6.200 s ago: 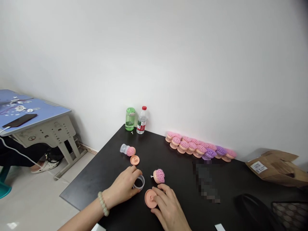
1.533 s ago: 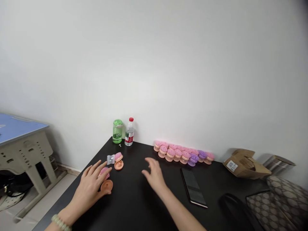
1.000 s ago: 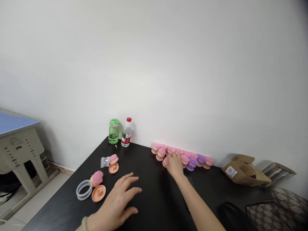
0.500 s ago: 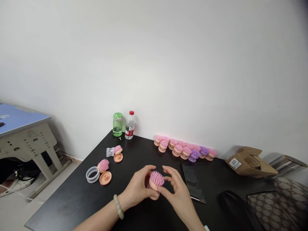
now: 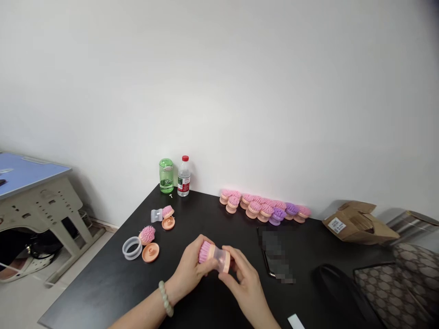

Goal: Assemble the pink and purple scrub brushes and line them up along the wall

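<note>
Between my hands lies a scalp brush (image 5: 219, 258), tipped on its side, with pink bristles to the left, a clear middle and a peach base to the right. My left hand (image 5: 194, 265) is closed around the bristle end. At the base end, the fingers and thumb of my right hand (image 5: 242, 278) grip the rim. Left of them on the black table lie a pink bristle head (image 5: 147, 235), a peach round cap (image 5: 150, 252) and a clear ring (image 5: 132, 248). Farther back are a second bristle head (image 5: 168, 211), a clear sleeve (image 5: 157, 215) and another peach cap (image 5: 168, 223).
Several pink brushes (image 5: 254, 209) and two purple ones (image 5: 277, 215) stand along the wall. A green bottle (image 5: 166, 176) and a water bottle (image 5: 184, 177) are at the back left. A dark tablet-like item (image 5: 276, 256), cardboard box (image 5: 356, 224) and patterned bag (image 5: 387, 288) lie right.
The brush has been turned from bristles up onto its side, showing its clear middle. My left hand has shifted slightly left, and my right hand has moved to the base end.
</note>
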### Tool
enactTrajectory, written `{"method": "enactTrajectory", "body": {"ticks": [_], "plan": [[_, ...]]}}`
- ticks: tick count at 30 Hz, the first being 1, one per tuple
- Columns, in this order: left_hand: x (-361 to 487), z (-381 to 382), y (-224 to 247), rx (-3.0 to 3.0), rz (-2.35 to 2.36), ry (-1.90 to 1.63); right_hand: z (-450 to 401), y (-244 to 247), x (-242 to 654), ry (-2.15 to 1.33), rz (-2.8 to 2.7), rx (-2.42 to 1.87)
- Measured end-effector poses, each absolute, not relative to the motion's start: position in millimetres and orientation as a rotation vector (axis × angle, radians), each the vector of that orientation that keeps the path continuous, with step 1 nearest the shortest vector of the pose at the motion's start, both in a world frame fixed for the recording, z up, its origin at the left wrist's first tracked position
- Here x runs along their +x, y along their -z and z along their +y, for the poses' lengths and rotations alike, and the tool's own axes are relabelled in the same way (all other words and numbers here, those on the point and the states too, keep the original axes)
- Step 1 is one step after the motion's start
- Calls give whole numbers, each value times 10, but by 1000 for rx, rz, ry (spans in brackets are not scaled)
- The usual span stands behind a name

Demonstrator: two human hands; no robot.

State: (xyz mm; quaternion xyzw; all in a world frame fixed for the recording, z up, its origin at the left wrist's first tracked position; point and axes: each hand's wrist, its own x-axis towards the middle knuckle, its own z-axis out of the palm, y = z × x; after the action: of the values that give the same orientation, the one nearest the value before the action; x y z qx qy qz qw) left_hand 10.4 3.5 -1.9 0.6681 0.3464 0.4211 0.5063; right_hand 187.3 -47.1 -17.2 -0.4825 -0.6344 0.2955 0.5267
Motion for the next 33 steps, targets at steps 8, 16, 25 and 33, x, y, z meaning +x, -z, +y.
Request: {"method": "enactTrajectory", "body": {"ticks": [8, 16, 25, 33], "plan": [[122, 48, 65, 1435, 848, -934, -421, 350, 1903, -809, -1499, -1110], [103, 67, 91, 1422, 900, -912, -436, 294, 1885, -588, -1554, -1171], [167, 58, 101, 1270, 930, -865, -452, 244, 1878, -241, -1737, -1153], [175, 81, 85, 879, 799, -881, -525, 80, 1913, 334, -1896, -769]]}}
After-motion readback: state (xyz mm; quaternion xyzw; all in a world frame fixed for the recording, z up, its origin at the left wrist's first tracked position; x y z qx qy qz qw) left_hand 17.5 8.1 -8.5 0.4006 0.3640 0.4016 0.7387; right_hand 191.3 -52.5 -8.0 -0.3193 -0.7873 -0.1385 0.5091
